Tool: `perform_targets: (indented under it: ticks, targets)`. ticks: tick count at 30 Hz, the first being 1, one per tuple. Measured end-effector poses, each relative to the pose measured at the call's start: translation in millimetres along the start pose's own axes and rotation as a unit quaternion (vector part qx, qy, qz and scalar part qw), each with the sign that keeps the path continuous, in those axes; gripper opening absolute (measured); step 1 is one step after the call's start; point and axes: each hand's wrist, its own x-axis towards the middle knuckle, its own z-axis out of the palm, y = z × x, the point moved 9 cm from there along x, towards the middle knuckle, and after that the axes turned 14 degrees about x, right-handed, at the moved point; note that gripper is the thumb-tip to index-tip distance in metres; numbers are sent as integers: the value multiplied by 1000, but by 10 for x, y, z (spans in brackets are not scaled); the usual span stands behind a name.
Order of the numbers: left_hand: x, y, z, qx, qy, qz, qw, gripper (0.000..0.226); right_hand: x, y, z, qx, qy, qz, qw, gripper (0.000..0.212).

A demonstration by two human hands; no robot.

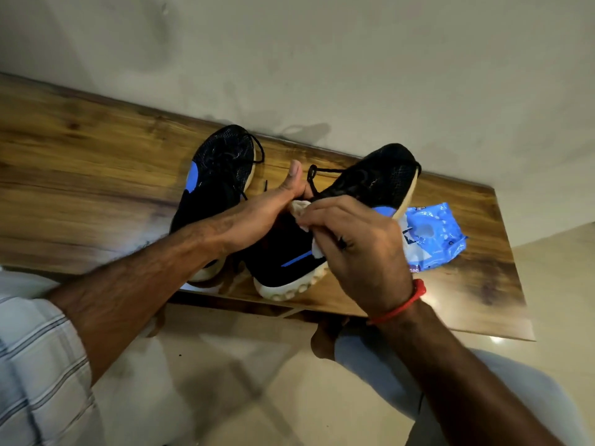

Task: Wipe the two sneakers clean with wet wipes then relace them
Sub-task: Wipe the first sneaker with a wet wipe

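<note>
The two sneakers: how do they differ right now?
The left sneaker lies flat on the table, untouched; the right sneaker is tilted up, steadied by the left hand. The right hand presses a wipe on the right sneaker; nothing touches the left one. Both are black with blue patches, pale soles and laces in.

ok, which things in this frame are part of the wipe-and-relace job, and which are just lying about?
Part of the job:
- right sneaker, steadied by left hand
- left sneaker, laces loose
- white wipe, gripped by right hand
- blue wipes pack

Lying about:
- wooden table
- red wrist thread
</note>
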Motion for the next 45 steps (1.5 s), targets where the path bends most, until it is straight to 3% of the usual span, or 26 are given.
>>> perform_targets:
  ticks: [5,10,16,20,23,26,30,35,38,42,45]
  targets:
    - [-14,-17,41,38,-1,-9,999,83,103,455,-468,-56,84,72,992,17]
    - [-40,-57,22,31,1,-21,999,96,12,112,-193,-12,54,26,998,16]
    - [-30,-31,-18,40,22,-14,999,85,56,462,-444,-75,84,79,990,16]
    - [-29,-45,-39,-26,43,-37,998,81,-13,91,-59,29,19,24,999,17]
    - [-4,-68,-93,-54,68,-56,995,80,-44,-8,126,30,-49,-15,998,12]
    - [22,-91,-87,-74,50,-64,994,84,17,223,-113,-17,0,2,1000,12]
    - [17,-79,-33,-89,27,-75,993,87,42,598,-481,-14,79,98,992,17]
    - [-13,-128,-33,-102,19,-92,990,92,-3,570,-320,-15,-22,98,995,27]
    - [-13,-129,-16,-89,12,-99,991,100,26,496,-309,-27,-14,84,996,24]
    - [-16,-148,-24,-108,18,-119,987,121,-11,19,101,51,-87,-1,995,17]
    - [-33,-119,-41,-112,23,-118,986,118,-63,-59,209,34,-140,-48,988,16]
